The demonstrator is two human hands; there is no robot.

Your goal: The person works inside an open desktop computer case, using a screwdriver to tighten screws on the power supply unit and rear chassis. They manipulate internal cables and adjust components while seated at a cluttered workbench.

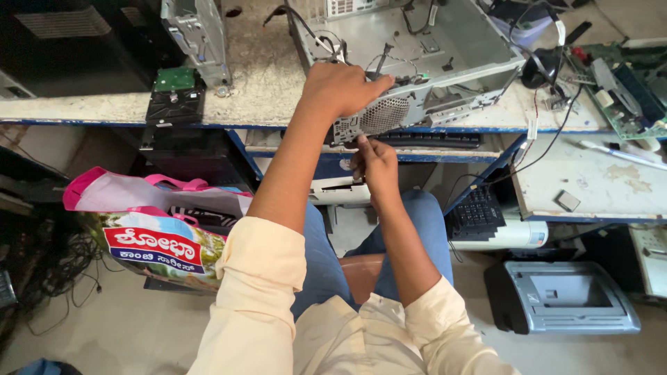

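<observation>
**Hands at the front edge of an opened computer chassis**

Left hand (340,89) lies clenched over the top front corner of the computer case (417,55), fingers wrapped over the edge just above the perforated grille (381,114). Right hand (374,163) is raised beneath that corner with its fingertips pinched against the lower edge of the grille panel; whether a small part or tool sits between those fingertips cannot be told.

**Location.** The case lies on its side on the worn workbench (264,83), with its front corner overhanging the bench edge toward the person.

**Handling.** The case is sheet metal, so it is judged stiff and moderately heavy for one hand. Stamped edges and the grille cut-outs may be sharp. The folded rim at the corner, where the left hand sits, looks the soundest place to grip. The loose cables (316,31) inside should not bear load.

**Containers and contents.**
- Case: side open, largely emptied; only cables and small brackets are visible inside.
- Pink-handled printed bag (160,229) on the floor to the left: contents not visible.

**Surroundings.** A hard drive (175,94) lies on the bench left of the case. A green circuit board (625,97) lies at the right. A grey printer (563,295) stands on the floor.
</observation>
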